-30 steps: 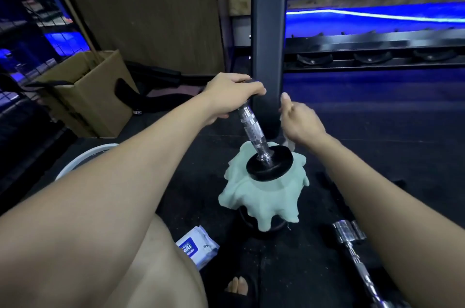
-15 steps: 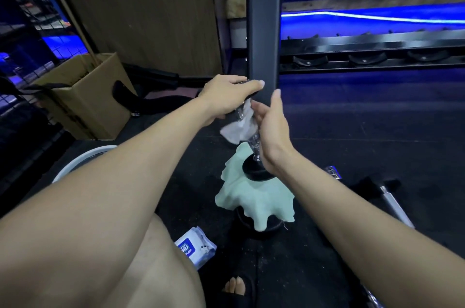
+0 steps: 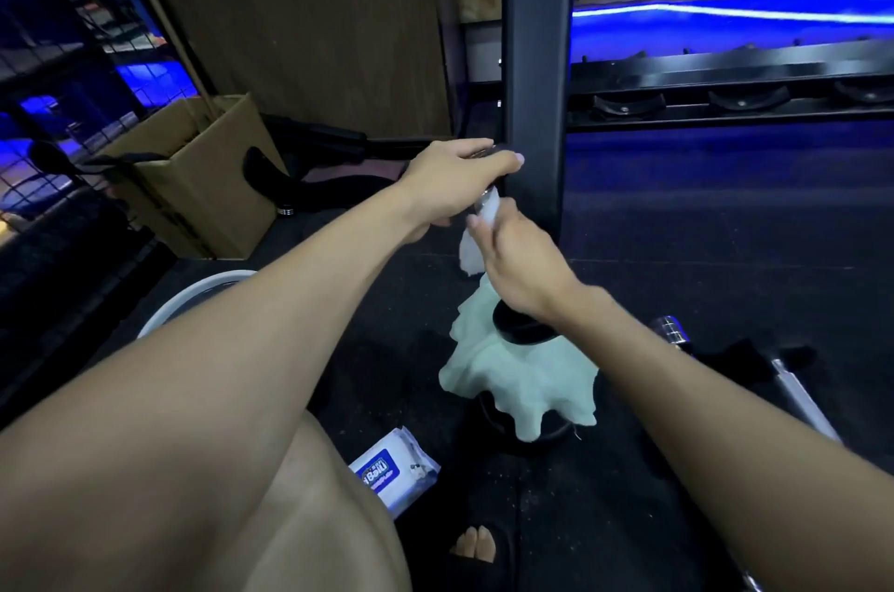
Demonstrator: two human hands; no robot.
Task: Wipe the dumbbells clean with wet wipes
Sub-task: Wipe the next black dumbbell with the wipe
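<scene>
Head view looks down on a dark rubber gym floor [image 3: 677, 252], with a black upright post of a rack [image 3: 532, 59] rising behind the hands and a cardboard box [image 3: 203, 175] standing to the left. A pale green cloth [image 3: 513, 378] is draped over a low dark object, and a dumbbell [image 3: 525, 330] stands on end on top of it, its lower black plate resting on the cloth. The left hand [image 3: 454, 185] is curled over the dumbbell's top end, gripping it and keeping it upright. The right hand [image 3: 522, 262] is wrapped round the chrome handle just below, with a white wet wipe [image 3: 471, 252] pressed between its fingers and the metal; a crumpled tail of the wipe hangs out to the left. A second bar [image 3: 793, 393], probably another dumbbell handle, lies on the floor to the right, partly behind the right forearm. A blue-labelled wipes pack [image 3: 392, 470] lies on the floor near the knee, well apart from the cloth
</scene>
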